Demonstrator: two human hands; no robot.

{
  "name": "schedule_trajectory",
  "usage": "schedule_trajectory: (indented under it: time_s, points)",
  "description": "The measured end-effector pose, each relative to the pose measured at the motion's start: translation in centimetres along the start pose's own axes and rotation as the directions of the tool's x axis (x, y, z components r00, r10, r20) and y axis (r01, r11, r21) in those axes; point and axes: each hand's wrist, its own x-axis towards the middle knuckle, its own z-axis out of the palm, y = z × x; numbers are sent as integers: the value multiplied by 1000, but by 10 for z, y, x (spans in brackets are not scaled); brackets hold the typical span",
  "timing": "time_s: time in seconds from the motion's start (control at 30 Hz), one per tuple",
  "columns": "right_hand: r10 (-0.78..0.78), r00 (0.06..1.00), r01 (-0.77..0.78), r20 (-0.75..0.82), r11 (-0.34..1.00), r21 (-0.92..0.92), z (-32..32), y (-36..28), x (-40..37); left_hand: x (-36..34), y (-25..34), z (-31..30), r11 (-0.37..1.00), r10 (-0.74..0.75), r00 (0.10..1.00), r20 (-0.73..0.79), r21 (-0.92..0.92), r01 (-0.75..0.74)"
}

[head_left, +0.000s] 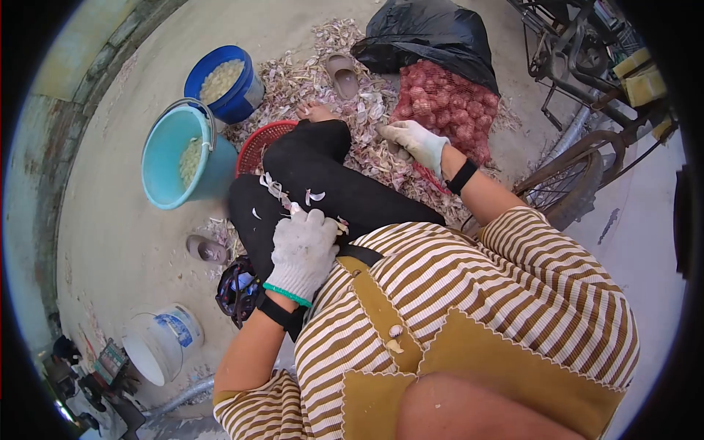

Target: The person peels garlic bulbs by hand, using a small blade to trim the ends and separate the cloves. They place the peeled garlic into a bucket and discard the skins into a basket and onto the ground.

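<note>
My left hand [304, 246], in a white knit glove with a green cuff edge, is closed over my lap. A pale pinkish garlic clove [295, 208] shows at its fingertips. Strips of garlic skin [275, 188] lie on my black trousers just beyond it. My right hand [416, 144], also gloved, reaches over the pile of garlic husks [359, 150], its greyish fingertips stretched out and nothing plainly held in them. Beside it sits a red mesh bag of garlic bulbs [447, 106], partly covered by a black plastic bag [433, 37].
A light-blue bucket [155, 158] and a dark-blue bucket [253, 94] hold pale peeled cloves. A red basket [253, 150] stands partly behind my leg. Slippers [342, 76] lie among husks. At left is a white bucket [150, 352]; at right, a bicycle [579, 183].
</note>
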Motion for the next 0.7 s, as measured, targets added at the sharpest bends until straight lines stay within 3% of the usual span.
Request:
schedule_trajectory:
  time_s: [0.13, 0.33, 0.37, 0.4, 0.43, 0.53, 0.6, 0.7]
  points:
    - [90, 995, -90, 44, 996, 9, 38, -19, -14, -2, -7, 8, 991, -1, 999, -48, -130, -6]
    - [72, 987, -95, 146, 983, 155, 61, -48, -33, -16, -9, -1, 960, 7, 983, -186, -275, -59]
    - [28, 981, -57, 192, 988, 144, 63, -54, -40, -19, -11, -1, 843, -182, 960, -211, -536, 42]
    - [7, 977, -31, 212, 994, 108, 69, -66, -51, -19, -13, -1, 643, -367, 913, -178, -758, 110]
    - [-11, 968, -19, 253, 993, 119, 73, -67, -54, -16, -9, -14, 104, -538, 828, 157, -963, 250]
    - [-36, 917, -7, 397, 994, 107, 89, -83, -66, -8, -14, -47, -146, -603, 790, 112, -989, 29]
    - [-100, 891, 45, 444, 990, 133, 98, -82, -66, -3, -21, -45, -186, -647, 761, 44, -977, -101]
    - [9, 904, 32, 427, 996, -88, 108, -102, -70, -1, -22, -45, -298, -650, 757, 56, -936, -186]
